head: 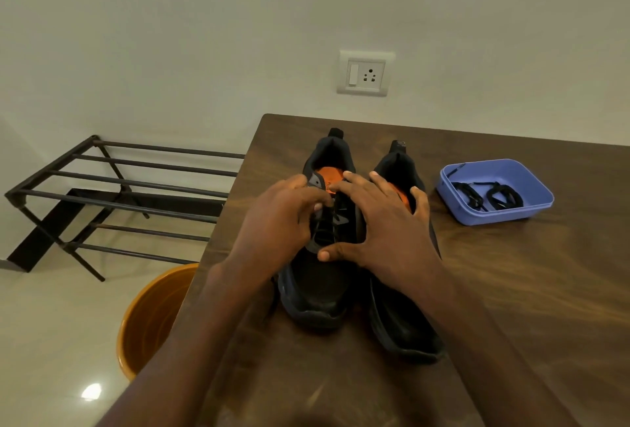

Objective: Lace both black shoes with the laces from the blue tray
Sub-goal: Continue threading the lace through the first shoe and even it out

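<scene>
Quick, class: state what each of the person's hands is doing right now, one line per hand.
Left hand: fingers curled, pinching a black lace on the left shoe.
Right hand: open, fingers spread, resting across both shoes, holding nothing.

Probably a home: shoe rack, wall socket.

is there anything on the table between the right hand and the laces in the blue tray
Nothing visible. The right hand rests across both shoes; bare table lies between them and the tray with the laces.
</scene>
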Demonstrator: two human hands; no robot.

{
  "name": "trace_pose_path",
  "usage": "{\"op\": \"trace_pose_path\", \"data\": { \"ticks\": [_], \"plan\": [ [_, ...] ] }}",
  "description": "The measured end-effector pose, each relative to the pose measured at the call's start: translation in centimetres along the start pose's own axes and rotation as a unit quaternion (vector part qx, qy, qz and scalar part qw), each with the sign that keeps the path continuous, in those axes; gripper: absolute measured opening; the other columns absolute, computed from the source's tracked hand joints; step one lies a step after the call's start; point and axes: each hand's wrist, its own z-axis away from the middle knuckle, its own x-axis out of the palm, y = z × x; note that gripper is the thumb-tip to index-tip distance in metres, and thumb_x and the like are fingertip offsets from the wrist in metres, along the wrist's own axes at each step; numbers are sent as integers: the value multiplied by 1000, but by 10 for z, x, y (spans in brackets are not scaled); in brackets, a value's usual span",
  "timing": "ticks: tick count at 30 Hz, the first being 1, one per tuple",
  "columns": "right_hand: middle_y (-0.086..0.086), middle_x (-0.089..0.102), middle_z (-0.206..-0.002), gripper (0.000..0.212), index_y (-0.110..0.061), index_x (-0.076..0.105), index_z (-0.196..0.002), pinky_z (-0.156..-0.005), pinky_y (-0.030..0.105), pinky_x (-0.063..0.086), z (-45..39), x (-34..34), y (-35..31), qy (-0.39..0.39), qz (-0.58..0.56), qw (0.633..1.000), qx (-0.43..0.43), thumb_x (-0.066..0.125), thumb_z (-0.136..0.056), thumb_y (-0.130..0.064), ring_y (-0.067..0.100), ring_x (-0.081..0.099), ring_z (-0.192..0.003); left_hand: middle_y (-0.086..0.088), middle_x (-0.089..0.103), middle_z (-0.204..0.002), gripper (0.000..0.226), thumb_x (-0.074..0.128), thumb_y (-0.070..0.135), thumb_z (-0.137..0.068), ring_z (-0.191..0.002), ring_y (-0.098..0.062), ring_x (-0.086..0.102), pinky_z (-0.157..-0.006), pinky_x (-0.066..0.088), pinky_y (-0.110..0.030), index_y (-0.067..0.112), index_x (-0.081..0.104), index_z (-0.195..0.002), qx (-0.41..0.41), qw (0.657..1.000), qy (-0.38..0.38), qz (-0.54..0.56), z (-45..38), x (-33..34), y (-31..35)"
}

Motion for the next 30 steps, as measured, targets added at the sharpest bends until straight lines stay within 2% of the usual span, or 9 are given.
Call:
{"op": "trace_pose_path", "data": {
  "ticks": [3, 7, 12, 15, 20, 22, 24, 27, 30],
  "plan": [
    [-22, 12, -169, 100, -52, 23, -154, -122, 63, -8, 0, 0, 0, 3, 0, 1000, -4, 70, -70, -79, 9, -2, -158, 9, 44, -91, 29, 68, 5, -91, -82, -9, 44, -63, 31, -16, 21, 75, -114, -6, 1000, 1, -27, -1, -2, 7],
    [-22, 11, -169, 101, -50, 23, -155, -122, 63, -9, 0, 0, -1, 3, 1, 1000, -3, 70, -71, -78, 10, -1, -158, 10, 38, -87, 23, 70, 3, -86, -72, -6, 36, -59, 25, -16, 21, 74, -102, -22, 998, 51, -30, 2, 1, 11],
    [-22, 11, -169, 102, -49, 23, -156, -121, 63, -10, -2, 0, -4, 4, 4, 1000, -4, 70, -71, -78, 11, 1, -158, 4, 41, -87, 25, 62, -3, -88, -73, -13, 42, -58, 37, -22, 20, 70, -95, -69, 993, 98, -9, 3, 13, 9],
    [-23, 13, -169, 102, -48, 24, -156, -121, 62, -10, 0, 0, -5, 6, -1, 1000, 1, 71, -70, -78, 11, 3, -158, 6, 43, -88, 27, 58, -2, -93, -70, -6, 43, -59, 31, -13, 23, 67, -95, -103, 989, 101, 28, 3, 19, 10],
    [-21, 16, -169, 102, -47, 26, -154, -121, 60, -12, 1, 0, -4, 10, -9, 1000, 4, 72, -68, -78, 12, 6, -158, 1, 56, -104, 23, 60, 3, -97, -77, -5, 46, -62, 38, -10, 16, 65, -115, -110, 985, 133, 2, 2, 13, 10],
    [-20, 16, -169, 102, -47, 27, -154, -121, 59, -12, 1, -1, -4, 11, -9, 1000, 6, 72, -68, -78, 12, 6, -158, 1, 51, -98, 16, 61, 6, -98, -70, -6, 42, -59, 33, -12, 14, 68, -110, -108, 986, 126, -25, 3, 11, 9],
    [-20, 17, -169, 101, -47, 28, -153, -121, 59, -12, 1, -1, -5, 13, -7, 1000, 7, 72, -68, -78, 12, 7, -158, 1, 45, -98, 8, 62, 9, -98, -68, -4, 39, -58, 28, -14, 13, 67, -103, -145, 983, 107, -37, 4, 12, 10],
    [-20, 18, -169, 100, -48, 29, -152, -121, 59, -12, 0, -1, -6, 14, -11, 1000, 8, 73, -67, -78, 13, 9, -158, -3, 50, -112, 10, 60, 9, -100, -81, -5, 47, -65, 36, -14, 17, 64, -102, -234, 968, 79, 52, 4, 16, 7],
    [-19, 16, -169, 101, -48, 27, -153, -121, 59, -12, 0, -1, -5, 7, -15, 1000, 8, 73, -68, -76, 13, 8, -158, -2, 63, -107, 17, 53, 8, -103, -90, -13, 61, -70, 50, -24, 22, 60, -96, -305, 926, 75, 208, 4, 16, 4]
  ]
}}
